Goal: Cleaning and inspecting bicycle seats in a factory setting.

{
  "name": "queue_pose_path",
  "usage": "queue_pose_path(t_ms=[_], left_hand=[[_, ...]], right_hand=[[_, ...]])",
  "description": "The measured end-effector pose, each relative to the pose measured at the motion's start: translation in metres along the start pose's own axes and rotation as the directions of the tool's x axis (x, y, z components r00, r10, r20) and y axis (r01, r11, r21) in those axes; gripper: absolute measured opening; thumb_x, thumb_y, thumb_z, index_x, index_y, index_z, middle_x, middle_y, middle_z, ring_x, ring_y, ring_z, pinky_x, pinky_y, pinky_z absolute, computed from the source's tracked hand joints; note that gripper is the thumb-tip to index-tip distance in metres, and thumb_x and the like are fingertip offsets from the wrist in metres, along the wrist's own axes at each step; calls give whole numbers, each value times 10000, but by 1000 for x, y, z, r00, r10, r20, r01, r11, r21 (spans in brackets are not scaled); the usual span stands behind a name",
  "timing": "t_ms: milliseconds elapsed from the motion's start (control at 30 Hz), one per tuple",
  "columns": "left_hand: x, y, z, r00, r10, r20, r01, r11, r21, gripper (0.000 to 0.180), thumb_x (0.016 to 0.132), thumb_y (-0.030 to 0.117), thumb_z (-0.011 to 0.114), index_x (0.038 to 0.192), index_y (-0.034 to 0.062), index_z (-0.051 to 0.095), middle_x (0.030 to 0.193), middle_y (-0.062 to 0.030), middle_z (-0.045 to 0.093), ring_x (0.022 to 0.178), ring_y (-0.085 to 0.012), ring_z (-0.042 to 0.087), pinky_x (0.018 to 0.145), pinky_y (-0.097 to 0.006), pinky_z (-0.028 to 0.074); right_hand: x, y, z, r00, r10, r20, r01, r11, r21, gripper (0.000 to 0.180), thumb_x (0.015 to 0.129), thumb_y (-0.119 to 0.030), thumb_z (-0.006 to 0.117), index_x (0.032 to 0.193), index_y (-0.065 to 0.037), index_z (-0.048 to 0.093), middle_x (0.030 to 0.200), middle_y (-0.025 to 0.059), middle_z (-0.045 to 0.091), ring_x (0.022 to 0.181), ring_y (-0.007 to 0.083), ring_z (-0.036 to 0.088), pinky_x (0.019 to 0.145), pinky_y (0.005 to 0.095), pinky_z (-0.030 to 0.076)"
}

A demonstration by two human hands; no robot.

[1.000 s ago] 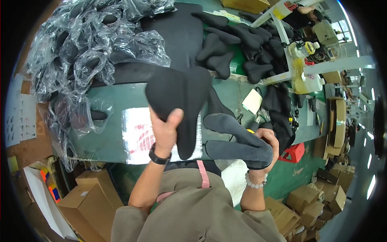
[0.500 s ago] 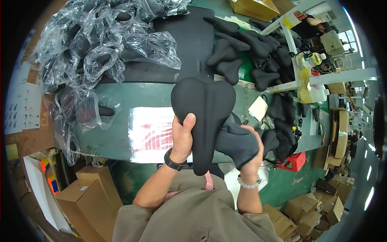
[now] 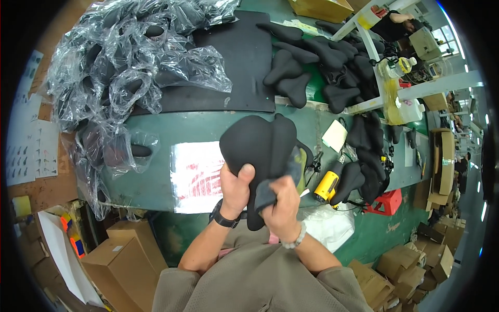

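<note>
A black bicycle saddle point(image 3: 249, 140) is tilted in front of me, its wide end away and its nose toward my body. My left hand point(image 3: 237, 190) is closed on its left side, thumb on top. Closed on a dark grey cloth point(image 3: 266, 194), my right hand point(image 3: 283, 208) presses it on the saddle near the nose. Part of the right hand is blurred. Below them on the green table point(image 3: 140, 192) lies a clear plastic bag with red print point(image 3: 197, 177).
Plastic-wrapped saddles point(image 3: 130, 67) heap at the far left, beside a black mat point(image 3: 239, 67). Bare saddles point(image 3: 291, 78) crowd the far right. A yellow tool, seemingly a heat gun point(image 3: 326, 186), lies right of my hands. Cardboard boxes point(image 3: 125, 260) stand below left. Another person point(image 3: 390, 28) is at upper right.
My right hand has moved left and inward with the grey cloth, from beside the saddle onto its narrow part. The saddle has tilted. The yellow tool has come into sight.
</note>
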State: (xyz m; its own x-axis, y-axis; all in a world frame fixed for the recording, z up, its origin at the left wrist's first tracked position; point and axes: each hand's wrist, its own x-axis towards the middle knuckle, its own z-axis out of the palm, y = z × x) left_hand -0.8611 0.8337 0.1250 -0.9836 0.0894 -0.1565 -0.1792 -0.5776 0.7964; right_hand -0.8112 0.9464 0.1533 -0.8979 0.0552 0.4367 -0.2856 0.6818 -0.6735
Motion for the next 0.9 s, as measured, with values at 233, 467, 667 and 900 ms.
queue_pose_path(t_ms=[233, 467, 667, 900], left_hand=[[-15, 1, 0, 999, 34, 20, -37, 986, 161, 597, 905, 435, 710, 1237, -41, 570, 1170, -78, 637, 1046, -162, 583, 916, -313, 468], [-5, 19, -11, 984, -169, 60, 167, 985, 35, 712, 985, 576, 495, 1310, -57, 507, 1217, -137, 627, 1040, -224, 642, 863, -355, 539], [7, 13, -24, 988, -152, -42, 151, 988, -30, 646, 1018, 530, 458, 1316, -41, 511, 1202, -148, 637, 1020, -232, 658, 850, -356, 554], [12, 18, -32, 993, -5, -115, 8, 1000, 27, 647, 999, 529, 510, 1283, -52, 528, 1173, -138, 645, 995, -215, 659, 850, -344, 548]], right_hand=[[59, 10, -8, 991, 116, -65, -121, 990, -70, 279, 704, 91, 522, 971, 11, 532, 859, 212, 497, 777, 448, 535, 665, 507, 440], [36, 6, -23, 999, 34, 19, -36, 994, 106, 276, 662, 105, 492, 914, 12, 557, 821, 210, 542, 739, 403, 560, 664, 426, 488], [45, 83, -72, 615, 708, 346, -488, -2, 873, 361, 1045, -292, 422, 1291, -71, 569, 1182, 91, 653, 1060, 230, 638, 942, 358, 524], [28, 89, -47, 753, 499, 428, -353, -242, 904, 499, 1051, -367, 376, 1417, -39, 463, 1410, 133, 532, 1254, 303, 541, 1086, 422, 428]])
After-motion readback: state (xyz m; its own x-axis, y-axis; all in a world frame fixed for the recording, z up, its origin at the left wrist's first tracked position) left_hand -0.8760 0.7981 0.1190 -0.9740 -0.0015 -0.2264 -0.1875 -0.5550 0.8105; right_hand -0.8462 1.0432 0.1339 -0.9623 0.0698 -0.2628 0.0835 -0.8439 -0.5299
